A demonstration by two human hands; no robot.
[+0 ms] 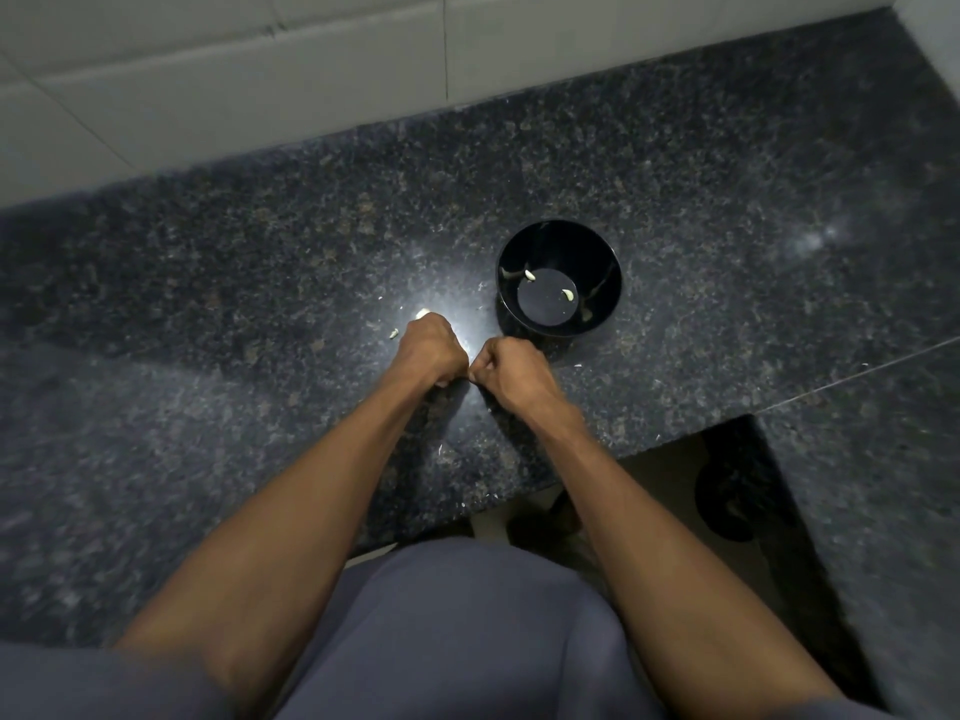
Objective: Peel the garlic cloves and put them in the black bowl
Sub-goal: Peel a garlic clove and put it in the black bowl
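- So, surroundings first: dark speckled granite tabletop (260, 283), pale tiled wall (208, 59) along its far edge, a seam line in the stone at right.
- Black bowl (559, 236) stands upright on the tabletop just beyond the right hand (511, 374), apart from it. Two pale peeled garlic cloves lie on its flat bottom: one (530, 275) toward the back left, one (570, 295) toward the right, well apart from each other. Nothing lies between the hands and the bowl.
- Small pale piece (423, 314) sits on the tabletop touching or just beyond the left hand (430, 350); clove or skin, can't tell, glare washes it out.
- Another small scrap (394, 333) just left of the left hand; white flecks (441, 449) scattered under the forearms and near the tabletop's front edge.
- Grey clothing (467, 631) fills the bottom of the frame; dark round shape (727, 501) down below the tabletop's cut-out corner, too dim to identify.
- Hidden: both hands are seen from the back, knuckles up, so the undersides of the fingers and whatever sits between them are not visible.
- Fingers: both hands are curled tight, meeting thumb side to thumb side above the tabletop. A tiny pale speck shows at the contact point, too small to name. Can't tell whether either hand is gripping a clove or is just clenched.
- Glare patch on the stone sits right behind the hands and blurs that zone.
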